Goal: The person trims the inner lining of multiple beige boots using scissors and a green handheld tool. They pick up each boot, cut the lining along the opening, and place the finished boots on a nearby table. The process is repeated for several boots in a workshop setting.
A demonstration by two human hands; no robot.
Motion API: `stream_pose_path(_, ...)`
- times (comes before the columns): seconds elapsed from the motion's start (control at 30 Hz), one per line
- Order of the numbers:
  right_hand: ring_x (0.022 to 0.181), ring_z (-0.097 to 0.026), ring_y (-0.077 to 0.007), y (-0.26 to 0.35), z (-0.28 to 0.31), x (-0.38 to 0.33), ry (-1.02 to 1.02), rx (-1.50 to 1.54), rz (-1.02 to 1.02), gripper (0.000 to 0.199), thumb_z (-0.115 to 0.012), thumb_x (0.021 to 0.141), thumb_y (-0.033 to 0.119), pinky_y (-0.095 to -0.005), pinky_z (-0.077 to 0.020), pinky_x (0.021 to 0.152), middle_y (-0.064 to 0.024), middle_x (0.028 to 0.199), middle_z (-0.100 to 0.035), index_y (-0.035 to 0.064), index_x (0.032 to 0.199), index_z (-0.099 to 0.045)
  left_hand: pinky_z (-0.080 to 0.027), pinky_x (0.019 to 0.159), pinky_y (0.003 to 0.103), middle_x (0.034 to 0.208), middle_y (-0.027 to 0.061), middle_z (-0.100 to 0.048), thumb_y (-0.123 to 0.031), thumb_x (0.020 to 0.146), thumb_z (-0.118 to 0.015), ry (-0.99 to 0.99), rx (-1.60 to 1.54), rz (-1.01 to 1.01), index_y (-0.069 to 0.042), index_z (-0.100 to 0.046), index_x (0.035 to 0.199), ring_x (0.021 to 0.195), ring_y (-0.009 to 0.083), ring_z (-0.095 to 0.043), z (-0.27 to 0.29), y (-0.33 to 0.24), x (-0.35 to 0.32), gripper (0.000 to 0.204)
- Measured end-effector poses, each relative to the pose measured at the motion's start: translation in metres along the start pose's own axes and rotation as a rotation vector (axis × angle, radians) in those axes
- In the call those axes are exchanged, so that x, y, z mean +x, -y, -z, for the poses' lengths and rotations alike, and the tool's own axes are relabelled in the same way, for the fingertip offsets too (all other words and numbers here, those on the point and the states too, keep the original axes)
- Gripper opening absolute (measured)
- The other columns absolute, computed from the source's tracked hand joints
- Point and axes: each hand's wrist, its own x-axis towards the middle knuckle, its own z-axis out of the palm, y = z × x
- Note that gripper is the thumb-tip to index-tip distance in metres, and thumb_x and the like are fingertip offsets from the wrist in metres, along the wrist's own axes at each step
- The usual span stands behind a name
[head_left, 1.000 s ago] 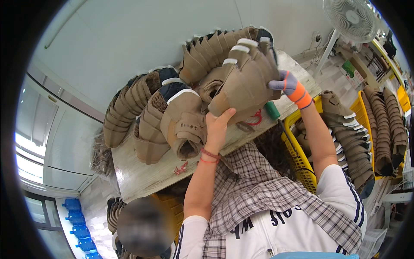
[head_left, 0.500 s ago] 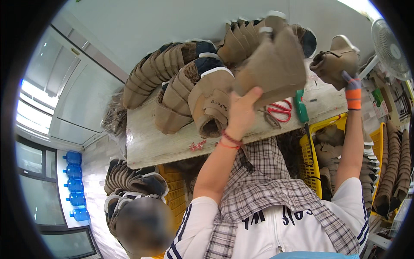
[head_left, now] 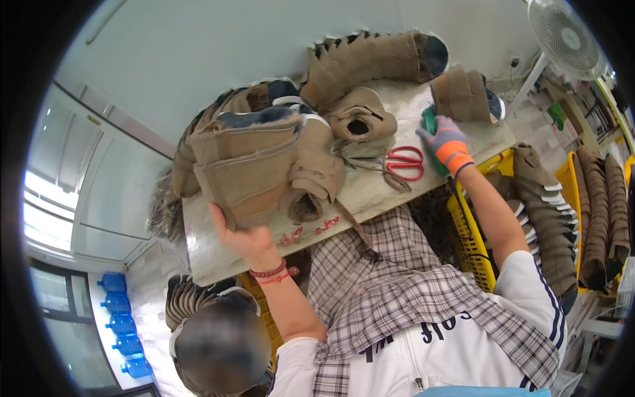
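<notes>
Left hand (head_left: 248, 241) touching near edge of brown boot stack (head_left: 245, 175), grip unclear; well apart, gloved right hand (head_left: 447, 140) closed on green tool (head_left: 429, 119), red-handled scissors (head_left: 401, 161) near.

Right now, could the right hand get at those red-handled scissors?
Likely yes: the red-handled scissors lie beside the gloved right hand with nothing standing between; it may first have to leave the green tool it touches.

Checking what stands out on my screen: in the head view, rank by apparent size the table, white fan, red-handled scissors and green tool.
1. Table
2. White fan
Unranked, smallest: red-handled scissors and green tool; the right hand partly covers the tool.
</notes>
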Motion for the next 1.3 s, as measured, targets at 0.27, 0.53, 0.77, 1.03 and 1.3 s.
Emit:
stream_pose_path(0.27,0.065,-0.06,-0.0269,-0.092,-0.096,0.034,0.418,0.325,-0.213,0.045,-0.071,0.067,0.03,-0.0364,-0.0488,0.061,-0.0146,0.085,-0.062,0.0009,0.097,-0.054,-0.035,0.099,0.047,0.128,0.012,-0.049,-0.025,0.093,-0.042,-0.183,-0.079,0.101,-0.003,-0.047,0.123,0.117,0.0292,-0.046,0.002,-0.009,0.0,0.038)
stream_pose_path(0.53,0.049,-0.053,-0.015,-0.024,0.055,-0.062,0.419,1.1,-0.403,0.037,-0.072,0.075,0.031,-0.0285,-0.044,0.048,-0.0075,0.067,-0.059,-0.0004,0.09,-0.059,-0.036,0.098,0.047,0.126,0.0128,-0.05,-0.023,0.093,-0.042,-0.269,-0.087,0.214,-0.003,-0.049,0.122,0.115,0.0304,-0.048,0.019,-0.017,-0.009,0.036)
stream_pose_path(0.77,0.072,-0.063,-0.0225,0.029,0.174,-0.111,-0.032,0.605,0.588,0.053,-0.078,0.066,0.029,-0.0304,-0.0488,0.065,-0.0121,0.08,-0.063,0.0023,0.107,-0.057,-0.038,0.096,0.048,0.123,0.0126,-0.053,-0.021,0.091,-0.043,-0.277,-0.048,0.298,-0.004,-0.051,0.12,0.113,0.0305,-0.049,0.012,-0.014,-0.021,0.034)
stream_pose_path(1.03,0.055,-0.055,-0.026,0.034,0.186,-0.122,-0.276,0.349,0.817,0.062,-0.079,0.055,0.046,-0.0342,-0.0443,0.05,-0.008,0.066,-0.057,0.0079,0.1,-0.059,-0.04,0.096,0.045,0.123,0.0132,-0.053,-0.019,0.092,-0.043,-0.186,-0.077,0.362,-0.002,-0.05,0.12,0.112,0.0304,-0.05,0.009,-0.009,-0.028,0.034)
stream_pose_path(1.3,0.052,-0.053,-0.0251,0.033,0.182,-0.125,-0.242,0.377,0.833,0.068,-0.079,0.054,0.047,-0.034,-0.0419,0.048,-0.0072,0.06,-0.053,0.0088,0.106,-0.059,-0.04,0.095,0.046,0.123,0.0136,-0.053,-0.02,0.092,-0.044,-0.129,-0.125,0.421,-0.002,-0.05,0.12,0.112,0.031,-0.05,0.011,0.002,-0.031,0.034)
